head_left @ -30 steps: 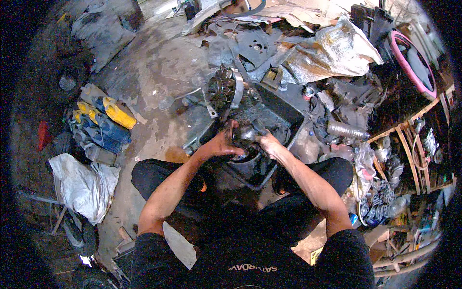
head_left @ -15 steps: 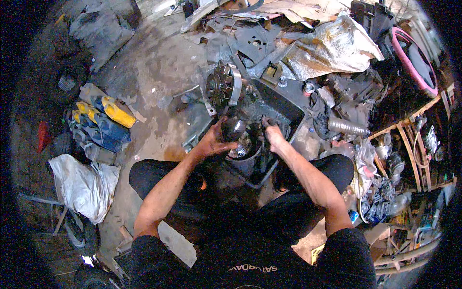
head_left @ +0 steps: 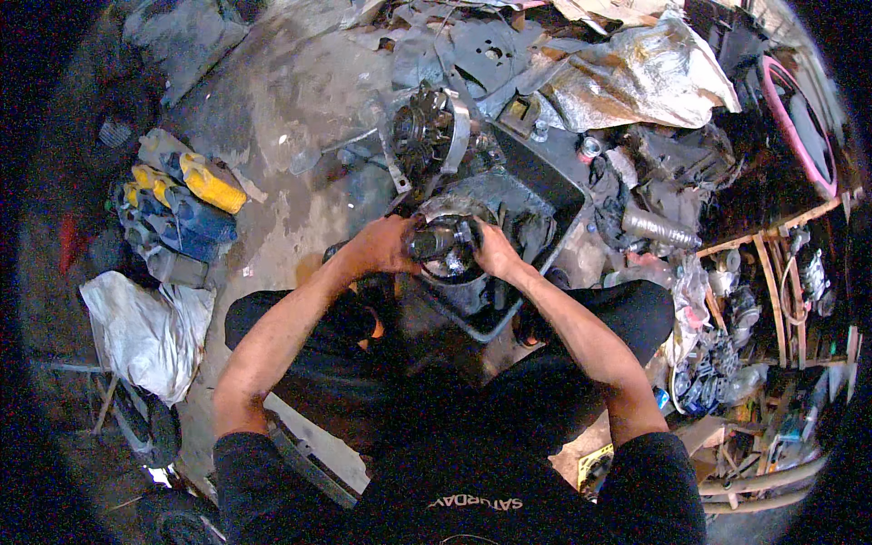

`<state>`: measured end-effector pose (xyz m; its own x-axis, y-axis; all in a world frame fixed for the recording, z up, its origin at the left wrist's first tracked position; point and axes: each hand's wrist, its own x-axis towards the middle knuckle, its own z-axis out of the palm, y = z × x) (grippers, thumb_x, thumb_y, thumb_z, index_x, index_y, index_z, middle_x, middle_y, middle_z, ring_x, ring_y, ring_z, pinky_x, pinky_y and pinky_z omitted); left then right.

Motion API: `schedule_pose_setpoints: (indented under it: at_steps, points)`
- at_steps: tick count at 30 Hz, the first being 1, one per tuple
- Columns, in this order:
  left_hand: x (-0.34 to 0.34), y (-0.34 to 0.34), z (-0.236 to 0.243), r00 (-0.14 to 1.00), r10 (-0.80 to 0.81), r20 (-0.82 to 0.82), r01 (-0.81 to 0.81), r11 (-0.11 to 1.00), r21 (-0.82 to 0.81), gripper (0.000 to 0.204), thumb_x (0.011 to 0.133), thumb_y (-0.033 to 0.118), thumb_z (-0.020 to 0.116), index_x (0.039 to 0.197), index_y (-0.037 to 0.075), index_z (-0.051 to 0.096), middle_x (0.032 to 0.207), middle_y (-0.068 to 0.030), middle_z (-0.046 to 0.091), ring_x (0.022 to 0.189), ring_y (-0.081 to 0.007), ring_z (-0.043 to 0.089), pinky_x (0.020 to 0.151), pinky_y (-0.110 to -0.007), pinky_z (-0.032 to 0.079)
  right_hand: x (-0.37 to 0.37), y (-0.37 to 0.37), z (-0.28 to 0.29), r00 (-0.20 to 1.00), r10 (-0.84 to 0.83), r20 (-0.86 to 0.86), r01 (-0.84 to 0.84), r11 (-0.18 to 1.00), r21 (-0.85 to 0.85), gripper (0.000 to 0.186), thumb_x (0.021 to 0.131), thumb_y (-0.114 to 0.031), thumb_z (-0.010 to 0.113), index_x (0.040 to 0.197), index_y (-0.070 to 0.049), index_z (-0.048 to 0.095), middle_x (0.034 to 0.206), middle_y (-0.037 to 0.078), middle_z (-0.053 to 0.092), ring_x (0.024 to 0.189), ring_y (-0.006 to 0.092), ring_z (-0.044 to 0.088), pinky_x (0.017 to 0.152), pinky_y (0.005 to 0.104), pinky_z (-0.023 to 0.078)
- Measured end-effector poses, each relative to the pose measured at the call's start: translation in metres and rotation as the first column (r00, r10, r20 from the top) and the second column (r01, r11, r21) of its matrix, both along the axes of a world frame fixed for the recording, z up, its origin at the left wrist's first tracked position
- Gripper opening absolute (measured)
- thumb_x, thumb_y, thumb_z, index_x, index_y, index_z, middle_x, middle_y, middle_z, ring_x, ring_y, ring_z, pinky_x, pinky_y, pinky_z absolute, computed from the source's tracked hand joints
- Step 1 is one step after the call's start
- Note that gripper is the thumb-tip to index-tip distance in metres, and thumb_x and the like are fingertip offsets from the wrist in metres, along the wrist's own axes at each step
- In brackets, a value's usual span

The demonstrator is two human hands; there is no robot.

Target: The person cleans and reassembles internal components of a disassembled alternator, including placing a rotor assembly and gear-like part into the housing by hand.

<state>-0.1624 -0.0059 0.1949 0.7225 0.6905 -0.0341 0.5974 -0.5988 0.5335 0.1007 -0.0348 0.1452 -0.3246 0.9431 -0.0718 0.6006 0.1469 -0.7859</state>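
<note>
Between hands (head_left: pixel 386 245) — glossy dark part (head_left: pixel 438 240)

On the left, we locate a crumpled white sack (head_left: pixel 150 331) on the near side of a yellow-and-blue pile (head_left: pixel 186 218). At the upper right, we note a stained sheet (head_left: pixel 645 82), a pink-rimmed oval object (head_left: pixel 801 127) and a ribbed bottle (head_left: pixel 658 229) near a wooden frame (head_left: pixel 770 300).

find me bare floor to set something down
Mostly bare floor lies between the blue-and-yellow pile and the finned metal part, nearer the pile. Right of the black tray is crowded: can, dark cloth, bottle.
</note>
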Motion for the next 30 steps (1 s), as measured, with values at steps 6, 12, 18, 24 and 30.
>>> schedule_pose_setpoints:
  at_steps: [6, 12, 18, 24, 30]
  points:
    - [-0.013, 0.007, -0.02, 0.992, 0.04, -0.122, -0.049, 0.996, -0.07, 0.075, 0.055, 0.04, 0.082, 0.116, 0.006, 0.056, 0.086, -0.0211, 0.066, 0.082, -0.0432, 0.063, 0.072, -0.052, 0.052, -0.006, 0.007, -0.004, 0.999, -0.017, 0.046, 0.017, 1.0, -0.011, 0.051, 0.074, 0.003, 0.057, 0.125, 0.003, 0.047, 0.116, 0.028, 0.058, 0.114, 0.0437, 0.051, 0.096, 0.0445, 0.043]
    - [-0.016, 0.009, -0.033, 0.992, 0.064, -0.111, -0.066, 0.998, -0.009, 0.071, 0.054, 0.037, 0.082, 0.113, 0.005, 0.057, 0.083, -0.0197, 0.066, 0.08, -0.0417, 0.064, 0.07, -0.051, 0.053, -0.01, 0.006, -0.004, 0.998, 0.017, 0.063, -0.021, 0.998, 0.065, 0.05, 0.073, 0.003, 0.056, 0.123, 0.006, 0.048, 0.12, 0.029, 0.055, 0.119, 0.0431, 0.048, 0.103, 0.0436, 0.039]
    - [0.002, 0.008, -0.009, 0.963, 0.091, -0.254, -0.076, 0.995, 0.066, 0.071, 0.055, 0.032, 0.08, 0.115, 0.003, 0.056, 0.082, -0.0187, 0.066, 0.081, -0.0402, 0.064, 0.07, -0.048, 0.053, -0.011, 0.007, -0.013, 0.99, -0.056, 0.128, 0.056, 0.998, 0.004, 0.055, 0.071, 0.006, 0.053, 0.125, 0.0, 0.05, 0.115, 0.026, 0.06, 0.113, 0.0396, 0.055, 0.099, 0.0446, 0.044]
    - [0.001, 0.01, -0.007, 0.976, 0.09, -0.197, -0.064, 0.989, 0.133, 0.07, 0.055, 0.028, 0.079, 0.117, 0.005, 0.056, 0.082, -0.0194, 0.067, 0.08, -0.0408, 0.064, 0.07, -0.049, 0.054, -0.018, 0.006, 0.014, 1.0, 0.022, -0.005, -0.022, 0.999, 0.046, 0.046, 0.072, 0.001, 0.059, 0.118, 0.0, 0.056, 0.111, 0.025, 0.062, 0.109, 0.0396, 0.058, 0.095, 0.0439, 0.047]
    - [0.007, 0.011, 0.009, 0.985, 0.083, -0.153, -0.076, 0.996, 0.052, 0.069, 0.055, 0.028, 0.078, 0.118, 0.007, 0.057, 0.083, -0.0197, 0.067, 0.079, -0.0408, 0.065, 0.071, -0.049, 0.054, -0.012, 0.008, 0.006, 0.996, 0.025, 0.085, -0.026, 1.0, 0.001, 0.044, 0.076, 0.002, 0.056, 0.12, 0.002, 0.052, 0.113, 0.026, 0.061, 0.111, 0.0402, 0.056, 0.096, 0.0425, 0.046]
